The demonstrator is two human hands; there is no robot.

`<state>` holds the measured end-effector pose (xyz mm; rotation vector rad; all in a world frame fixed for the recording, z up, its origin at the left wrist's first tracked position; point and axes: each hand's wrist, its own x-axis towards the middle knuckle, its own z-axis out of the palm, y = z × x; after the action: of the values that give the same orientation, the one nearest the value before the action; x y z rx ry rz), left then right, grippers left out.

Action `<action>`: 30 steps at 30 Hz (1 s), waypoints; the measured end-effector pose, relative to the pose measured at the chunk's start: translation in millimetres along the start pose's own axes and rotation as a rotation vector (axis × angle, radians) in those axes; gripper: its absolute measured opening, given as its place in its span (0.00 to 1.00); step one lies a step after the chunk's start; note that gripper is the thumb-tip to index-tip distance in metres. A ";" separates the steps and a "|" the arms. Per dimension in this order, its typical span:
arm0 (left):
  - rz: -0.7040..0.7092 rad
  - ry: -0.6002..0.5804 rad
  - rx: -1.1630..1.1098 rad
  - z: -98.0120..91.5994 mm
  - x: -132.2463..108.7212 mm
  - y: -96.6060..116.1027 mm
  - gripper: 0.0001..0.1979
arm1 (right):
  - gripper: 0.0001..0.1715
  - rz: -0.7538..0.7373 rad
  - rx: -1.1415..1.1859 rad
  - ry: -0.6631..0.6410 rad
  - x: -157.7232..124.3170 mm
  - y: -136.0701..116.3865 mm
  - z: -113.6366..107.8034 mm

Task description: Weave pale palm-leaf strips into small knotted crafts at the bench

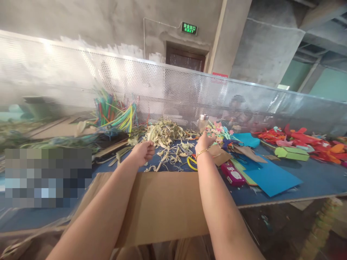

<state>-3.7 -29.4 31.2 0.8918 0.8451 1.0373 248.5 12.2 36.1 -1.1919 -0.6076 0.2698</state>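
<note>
Both my arms stretch forward over a large brown cardboard sheet on a blue table. My left hand is curled into a fist at the near edge of a heap of pale curled strips; whether anything is inside it is hidden. My right hand, with a gold bracelet on the wrist, is raised beside a cluster of small pastel paper flowers, fingers bent toward them. Whether it grips any flower is unclear.
Coloured strips or straws stand at the back left. Blue paper, a pink case, yellow-handled scissors, a green box and red-orange paper shapes lie right. A perforated metal screen backs the table, a person behind it.
</note>
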 end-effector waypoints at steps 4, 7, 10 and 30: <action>0.114 0.024 -0.088 3.4 0.7 -1.3 0.09 | 0.17 -0.196 -0.008 -0.503 -37.9 -0.9 15.8; 0.123 -0.077 -0.023 8.6 -1.4 -5.7 0.09 | 0.20 -0.116 -0.044 -1.036 -74.6 -2.9 29.3; 0.076 -0.193 0.070 13.0 -5.0 -8.1 0.12 | 0.22 0.059 0.031 -1.239 -93.3 -6.8 32.7; -0.108 -0.467 0.337 6.6 -8.2 -4.6 0.16 | 0.13 0.382 0.534 -0.916 -53.0 -24.9 15.8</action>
<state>1.5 -39.6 30.9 1.2969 0.6675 0.5619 193.6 -11.0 47.1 -0.6042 -1.0059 1.2626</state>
